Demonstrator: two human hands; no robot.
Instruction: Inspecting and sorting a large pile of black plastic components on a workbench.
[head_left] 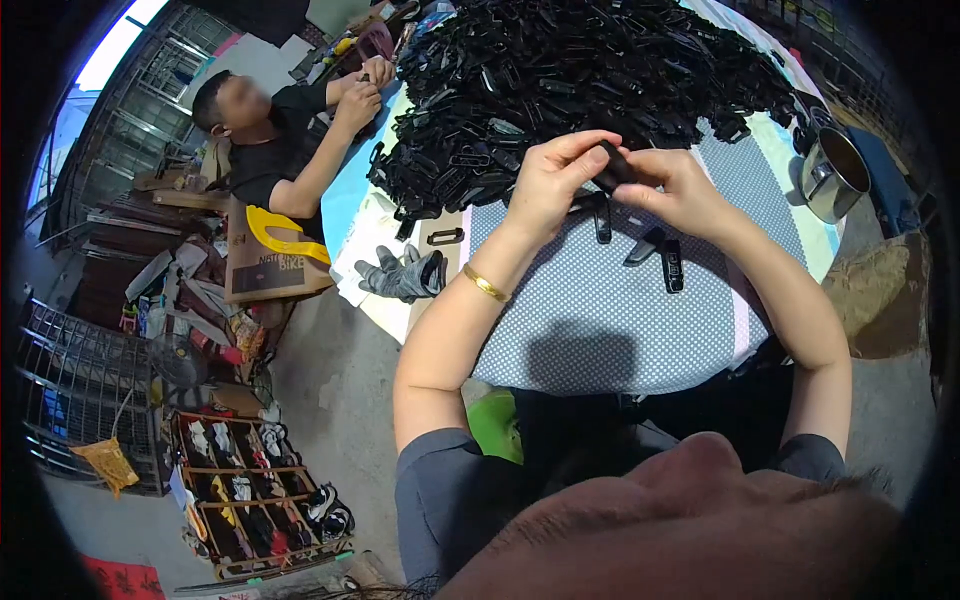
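Between my two hands, above the table, is a small black plastic part [611, 168]. My left hand [553, 185] closes on its left end with thumb and fingers. From the other side my right hand [680, 190] pinches it. Just under my hands, a few more black parts lie on the dotted cloth, among them an oblong frame-like piece [672, 270] and a smaller dark piece [645, 247]. A large heap of similar black parts [560, 90] covers the far side of the table. What exactly the held part is, I cannot make out.
The round table's grey dotted cloth [600, 330] lies in front of me. Grey gloves [400, 275] and a single black frame [445, 237] sit left. A metal cup [835, 175] stands at the right edge. Another person [290, 140] handles something at the far left, beside a yellow stool [275, 238].
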